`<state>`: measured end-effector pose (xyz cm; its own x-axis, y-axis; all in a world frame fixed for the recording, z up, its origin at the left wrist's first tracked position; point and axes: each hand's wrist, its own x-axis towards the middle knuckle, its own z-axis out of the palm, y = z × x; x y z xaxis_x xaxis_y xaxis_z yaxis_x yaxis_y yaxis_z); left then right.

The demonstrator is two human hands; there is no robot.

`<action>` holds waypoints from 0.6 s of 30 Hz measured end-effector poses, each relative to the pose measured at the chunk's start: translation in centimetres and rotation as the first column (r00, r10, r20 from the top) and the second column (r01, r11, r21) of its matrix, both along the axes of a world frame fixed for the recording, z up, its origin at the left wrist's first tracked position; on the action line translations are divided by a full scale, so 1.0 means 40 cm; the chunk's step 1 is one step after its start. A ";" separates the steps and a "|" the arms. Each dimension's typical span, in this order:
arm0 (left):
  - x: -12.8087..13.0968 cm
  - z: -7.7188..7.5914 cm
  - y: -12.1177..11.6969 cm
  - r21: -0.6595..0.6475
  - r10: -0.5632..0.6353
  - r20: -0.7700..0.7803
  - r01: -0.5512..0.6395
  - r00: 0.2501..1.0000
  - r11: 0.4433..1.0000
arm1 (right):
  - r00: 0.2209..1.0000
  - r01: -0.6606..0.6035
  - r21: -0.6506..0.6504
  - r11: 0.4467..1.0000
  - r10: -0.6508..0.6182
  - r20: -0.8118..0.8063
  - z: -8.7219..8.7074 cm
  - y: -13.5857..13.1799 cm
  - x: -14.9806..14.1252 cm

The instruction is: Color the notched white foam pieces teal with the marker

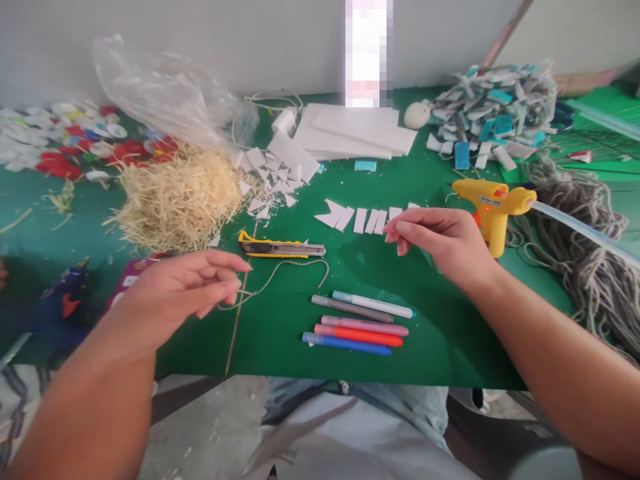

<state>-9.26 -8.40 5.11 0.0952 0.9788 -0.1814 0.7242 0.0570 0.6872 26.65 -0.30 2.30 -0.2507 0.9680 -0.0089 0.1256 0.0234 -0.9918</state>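
A thin grey cord (280,263) runs from the fingers of my left hand (195,287), which are pinched on it, and its free end curls on the green table. Just beyond that hand lies a yellow utility knife (283,247). My right hand (437,237) hovers near a row of small white foam strips (370,220), thumb and fingers pressed together; whatever they might hold is too small to make out. To its right rests a yellow glue gun (493,203) with a clear glue stick in its back. Several capped markers (357,323) lie side by side between my forearms.
Straw (175,193) is heaped at left beside a clear plastic bag (165,87). White foam sheets (355,130) and scraps (273,167) lie behind. Grey yarn (580,247) and a pile of white and blue pieces (500,113) occupy the right. A dark blue glue gun (63,300) lies far left.
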 end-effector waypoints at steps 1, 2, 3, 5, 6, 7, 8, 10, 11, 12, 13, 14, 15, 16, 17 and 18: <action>0.006 0.002 -0.001 -0.051 -0.012 -0.006 0.012 1.000 0.999 | 1.000 0.001 0.012 1.000 -0.001 0.005 0.000 -0.002 -0.001; 0.012 0.004 -0.003 -0.083 -0.025 -0.033 0.022 0.999 0.996 | 1.000 0.012 0.030 0.999 -0.013 0.006 -0.001 -0.003 -0.002; 0.018 0.006 -0.005 -0.083 -0.056 -0.095 0.048 0.994 0.995 | 0.999 0.039 0.052 0.998 -0.039 0.005 -0.002 -0.005 -0.003; 0.033 0.007 -0.006 0.020 -0.143 -0.327 0.158 0.934 0.987 | 0.993 0.115 0.097 0.989 -0.116 0.006 -0.005 -0.006 -0.004; 0.044 0.006 -0.004 0.080 -0.182 -0.443 0.241 0.878 0.967 | 0.988 0.150 0.115 0.982 -0.152 0.009 -0.007 -0.007 -0.004; 0.058 0.003 0.000 0.143 -0.211 -0.530 0.331 0.821 0.933 | 0.984 0.174 0.131 0.976 -0.177 0.013 -0.008 -0.006 -0.004; 0.074 -0.001 0.007 0.192 -0.243 -0.585 0.423 0.773 0.885 | 0.982 0.185 0.143 0.972 -0.190 0.020 -0.009 -0.006 -0.004; 0.115 -0.018 0.029 0.295 -0.339 -0.591 0.587 0.732 0.754 | 0.980 0.190 0.169 0.967 -0.197 0.028 -0.011 -0.006 -0.004; 0.137 -0.030 0.043 0.320 -0.389 -0.594 0.651 0.704 0.689 | 0.979 0.193 0.187 0.963 -0.201 0.024 -0.013 -0.007 -0.004; 0.157 -0.044 0.058 0.339 -0.419 -0.618 0.706 0.665 0.622 | 0.978 0.202 0.209 0.957 -0.210 0.016 -0.014 -0.008 -0.004; 0.174 -0.059 0.073 0.329 -0.452 -0.644 0.758 0.617 0.564 | 0.975 0.212 0.233 0.949 -0.220 0.009 -0.015 -0.009 -0.004; 0.188 -0.074 0.087 0.326 -0.474 -0.670 0.801 0.571 0.503 | 0.972 0.226 0.261 0.939 -0.234 0.001 -0.017 -0.010 -0.003; 0.199 -0.087 0.099 0.314 -0.486 -0.693 0.829 0.533 0.463 | 0.969 0.240 0.291 0.926 -0.248 -0.008 -0.020 -0.011 -0.003; 0.207 -0.099 0.109 0.295 -0.500 -0.713 0.858 0.491 0.421 | 0.965 0.254 0.322 0.912 -0.264 -0.013 -0.023 -0.011 -0.001; 0.212 -0.109 0.116 0.284 -0.504 -0.733 0.879 0.457 0.383 | 0.959 0.269 0.350 0.897 -0.283 -0.013 -0.027 -0.010 0.001; 0.216 -0.115 0.121 0.282 -0.502 -0.748 0.893 0.434 0.351 | 0.951 0.287 0.374 0.882 -0.308 -0.003 -0.031 -0.008 0.005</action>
<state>-0.60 -3.55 0.52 0.8932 0.4391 0.0963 0.4481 -0.8868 -0.1131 26.83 -0.61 1.05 0.0402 0.9341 0.3548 0.2383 0.3359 -0.9112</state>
